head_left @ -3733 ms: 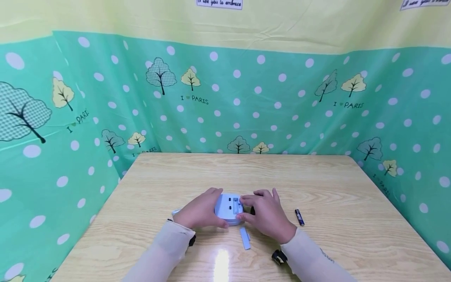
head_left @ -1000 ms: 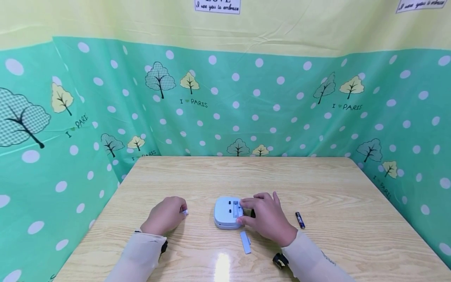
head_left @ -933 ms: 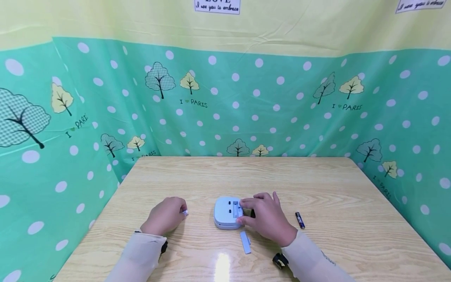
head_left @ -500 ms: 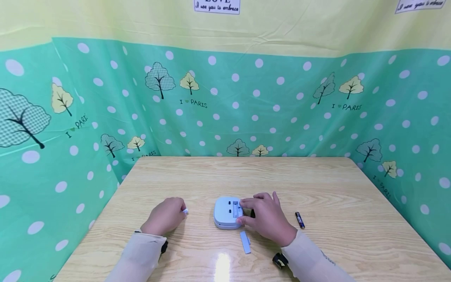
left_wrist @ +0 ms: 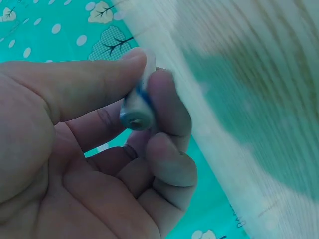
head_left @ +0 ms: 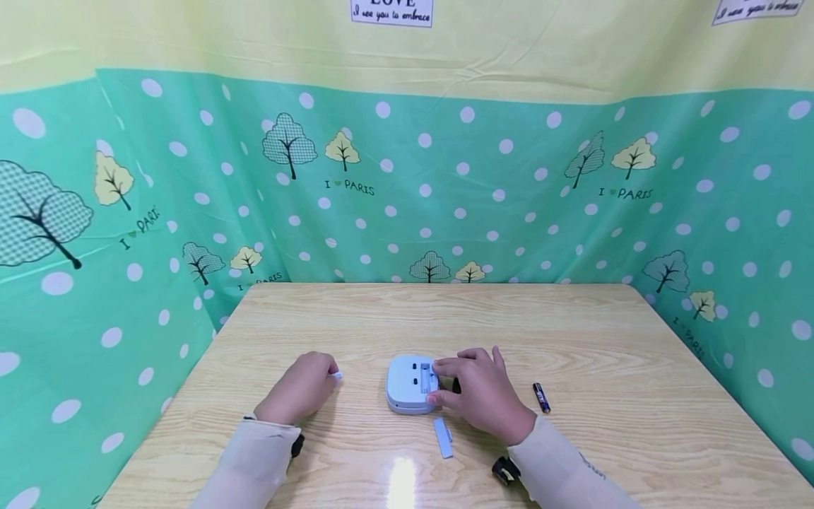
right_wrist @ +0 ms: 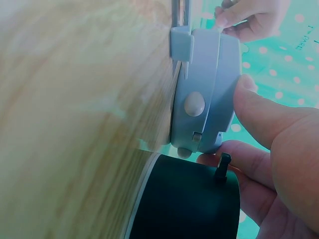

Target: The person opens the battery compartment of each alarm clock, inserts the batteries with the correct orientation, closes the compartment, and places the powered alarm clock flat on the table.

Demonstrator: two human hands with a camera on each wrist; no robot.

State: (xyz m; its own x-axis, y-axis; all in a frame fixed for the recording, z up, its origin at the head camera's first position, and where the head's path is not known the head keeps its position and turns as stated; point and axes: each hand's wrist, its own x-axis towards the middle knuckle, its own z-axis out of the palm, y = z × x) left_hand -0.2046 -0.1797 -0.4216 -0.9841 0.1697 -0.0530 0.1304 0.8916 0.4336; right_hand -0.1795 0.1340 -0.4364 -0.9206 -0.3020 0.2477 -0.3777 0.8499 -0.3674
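Note:
A light-blue clock (head_left: 403, 385) lies face down on the table, two black knobs and an uncovered battery slot on its back. My right hand (head_left: 486, 389) grips its right edge, thumb near the front corner, fingers at the far corner. Left of the clock, my left hand (head_left: 299, 387) pinches a small pale battery with a blue band (left_wrist: 138, 107) between thumb and fingers; one metal end shows in the left wrist view. Just in front of the clock lies the light-blue battery cover (head_left: 443, 437). Another battery (head_left: 541, 397), dark blue, lies right of my right hand.
A black cylinder with a pale rim (right_wrist: 184, 199) stands beside the clock in the right wrist view, mostly hidden by my right hand in the head view. Patterned green and yellow cloth (head_left: 407, 177) hangs around the wooden table (head_left: 356, 304).
My left hand has left the clock and moved left, now holding the pale battery. In the last half second it turned that battery slightly. My right hand stays on the clock.

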